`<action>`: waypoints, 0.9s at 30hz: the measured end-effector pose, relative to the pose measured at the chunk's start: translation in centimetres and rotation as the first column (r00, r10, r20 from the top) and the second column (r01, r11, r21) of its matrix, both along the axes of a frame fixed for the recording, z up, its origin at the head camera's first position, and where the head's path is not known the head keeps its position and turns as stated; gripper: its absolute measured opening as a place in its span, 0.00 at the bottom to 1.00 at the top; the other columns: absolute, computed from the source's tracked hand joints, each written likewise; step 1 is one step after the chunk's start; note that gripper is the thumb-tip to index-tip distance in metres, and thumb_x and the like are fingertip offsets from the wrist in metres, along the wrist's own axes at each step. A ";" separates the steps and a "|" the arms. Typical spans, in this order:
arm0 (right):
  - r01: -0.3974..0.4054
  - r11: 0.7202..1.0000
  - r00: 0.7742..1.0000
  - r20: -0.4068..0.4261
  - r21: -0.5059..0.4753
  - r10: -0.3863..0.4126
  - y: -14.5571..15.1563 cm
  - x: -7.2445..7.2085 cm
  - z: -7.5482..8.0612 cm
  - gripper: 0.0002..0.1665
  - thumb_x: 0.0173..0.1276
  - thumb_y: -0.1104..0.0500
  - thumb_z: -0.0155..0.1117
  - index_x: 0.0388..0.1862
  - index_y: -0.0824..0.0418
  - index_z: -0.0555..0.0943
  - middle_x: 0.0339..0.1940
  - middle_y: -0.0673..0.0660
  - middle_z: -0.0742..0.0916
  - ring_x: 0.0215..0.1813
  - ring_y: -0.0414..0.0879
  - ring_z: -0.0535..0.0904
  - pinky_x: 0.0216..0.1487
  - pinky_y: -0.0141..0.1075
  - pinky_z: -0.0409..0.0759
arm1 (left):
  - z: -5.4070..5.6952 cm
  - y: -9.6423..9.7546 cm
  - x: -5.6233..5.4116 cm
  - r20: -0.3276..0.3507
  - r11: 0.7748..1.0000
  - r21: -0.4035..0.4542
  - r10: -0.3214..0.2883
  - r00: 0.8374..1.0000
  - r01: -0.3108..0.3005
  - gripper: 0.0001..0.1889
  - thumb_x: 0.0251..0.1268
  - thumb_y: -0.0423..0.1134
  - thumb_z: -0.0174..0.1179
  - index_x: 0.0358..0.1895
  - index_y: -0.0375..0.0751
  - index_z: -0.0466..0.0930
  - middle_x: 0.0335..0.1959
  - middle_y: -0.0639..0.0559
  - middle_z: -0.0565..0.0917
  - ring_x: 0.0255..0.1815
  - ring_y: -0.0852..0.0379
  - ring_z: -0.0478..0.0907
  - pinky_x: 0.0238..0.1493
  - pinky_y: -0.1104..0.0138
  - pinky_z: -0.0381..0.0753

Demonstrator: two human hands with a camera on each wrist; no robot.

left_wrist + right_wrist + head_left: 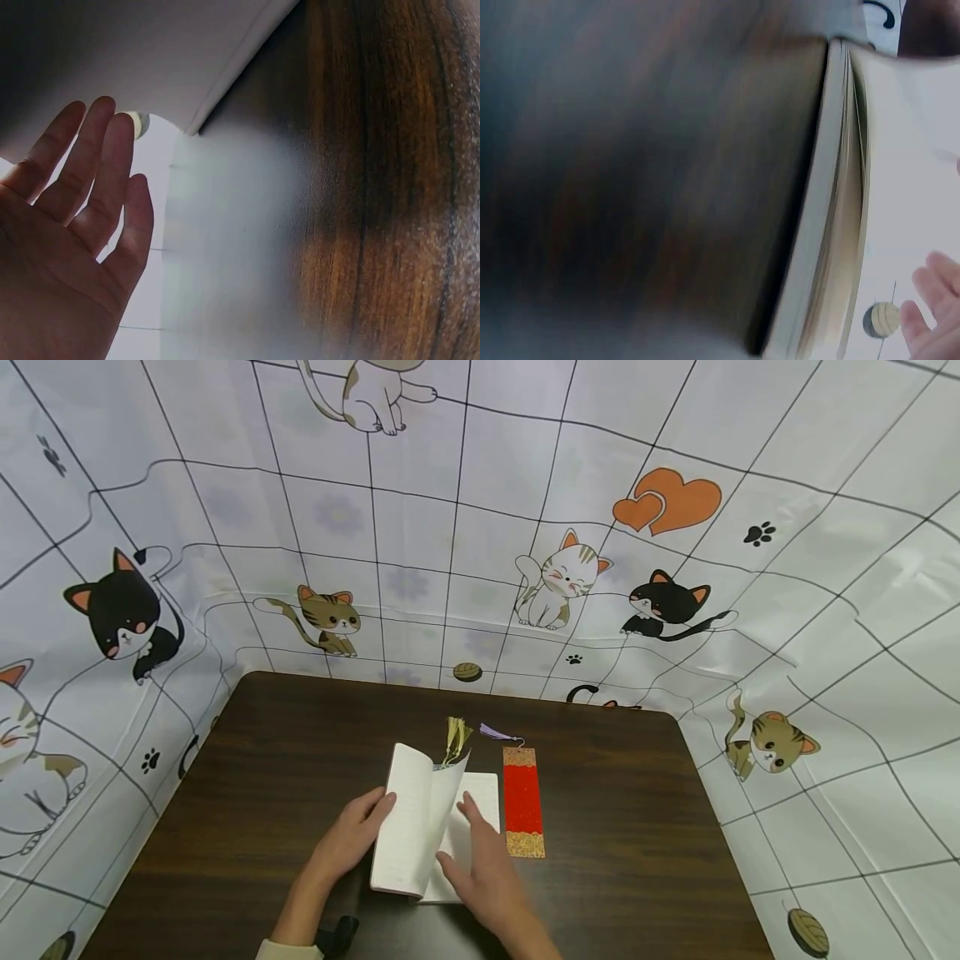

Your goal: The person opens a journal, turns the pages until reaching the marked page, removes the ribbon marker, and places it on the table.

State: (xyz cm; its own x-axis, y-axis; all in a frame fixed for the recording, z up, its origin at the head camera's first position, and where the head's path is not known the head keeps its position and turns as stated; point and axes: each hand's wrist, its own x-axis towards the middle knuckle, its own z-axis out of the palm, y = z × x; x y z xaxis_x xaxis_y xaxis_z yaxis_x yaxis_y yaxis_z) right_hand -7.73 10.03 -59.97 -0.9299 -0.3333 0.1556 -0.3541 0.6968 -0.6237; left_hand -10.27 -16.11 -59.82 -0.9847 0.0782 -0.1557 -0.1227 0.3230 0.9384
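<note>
A white-paged notebook point(401, 827) lies open on the table, its left part raised at a slant. One loose page point(447, 802) stands partly lifted near the middle. A yellow-green tassel point(455, 737) sticks out at its top, on a mostly hidden item between pages. My left hand point(348, 835) supports the raised part at its left edge; straight fingers point(112, 161) lie under it in the left wrist view. Over the right page point(480, 793), my right hand point(491, 881) has its fingers spread; contact is unclear. The notebook's page edges point(847, 187) show in the right wrist view.
Right of the notebook lies a red bookmark point(522, 793) with gold ends and a lilac tassel point(498, 732). The dark wooden table point(615, 827) has rounded far corners. Behind it hangs a white cat-print curtain point(420, 527).
</note>
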 end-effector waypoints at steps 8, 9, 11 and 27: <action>-0.173 0.983 0.984 -0.019 0.057 0.174 -1.4 1.3 -0.6 0.31 0.84 0.43 0.61 0.82 0.38 0.70 0.85 0.49 0.71 0.77 0.51 0.75 0.72 0.55 0.79 | 0.2 0.3 0.0 -0.005 0.999 0.032 -0.009 1.000 0.010 0.25 0.88 0.59 0.48 0.62 0.45 0.83 0.44 0.50 0.88 0.43 0.57 0.84 0.51 0.64 0.82; -0.177 0.983 0.984 -0.022 0.056 0.179 -1.5 1.3 -0.5 0.31 0.84 0.43 0.61 0.82 0.37 0.70 0.85 0.49 0.71 0.77 0.51 0.75 0.72 0.55 0.79 | 0.2 0.3 0.0 -0.003 0.999 0.038 -0.006 1.000 0.006 0.24 0.88 0.59 0.48 0.61 0.45 0.83 0.44 0.50 0.88 0.43 0.57 0.84 0.50 0.64 0.82; -0.189 0.980 0.982 -0.016 0.054 0.190 -1.6 1.4 -0.3 0.31 0.84 0.42 0.61 0.82 0.36 0.70 0.85 0.48 0.71 0.77 0.51 0.75 0.72 0.54 0.79 | 0.2 0.3 0.0 -0.006 0.999 0.048 -0.007 1.000 0.007 0.24 0.88 0.59 0.48 0.59 0.45 0.84 0.43 0.49 0.88 0.42 0.56 0.84 0.49 0.64 0.82; -0.167 0.973 0.984 -0.030 0.158 0.174 -0.2 0.7 -1.0 0.29 0.81 0.46 0.65 0.77 0.47 0.77 0.81 0.49 0.77 0.77 0.49 0.76 0.72 0.57 0.77 | 0.0 0.0 0.1 -0.012 1.000 -0.017 0.003 1.000 -0.003 0.26 0.88 0.60 0.49 0.65 0.43 0.81 0.49 0.50 0.88 0.51 0.54 0.82 0.57 0.59 0.81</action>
State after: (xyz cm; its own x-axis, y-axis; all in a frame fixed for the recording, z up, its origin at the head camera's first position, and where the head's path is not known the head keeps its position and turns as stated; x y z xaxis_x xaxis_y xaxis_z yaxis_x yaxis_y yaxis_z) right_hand -7.02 9.86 -60.93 -0.8507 -0.5097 0.1289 -0.5005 0.7101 -0.4953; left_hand -10.21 -16.13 -59.86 -0.9867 0.0729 -0.1451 -0.1124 0.3386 0.9342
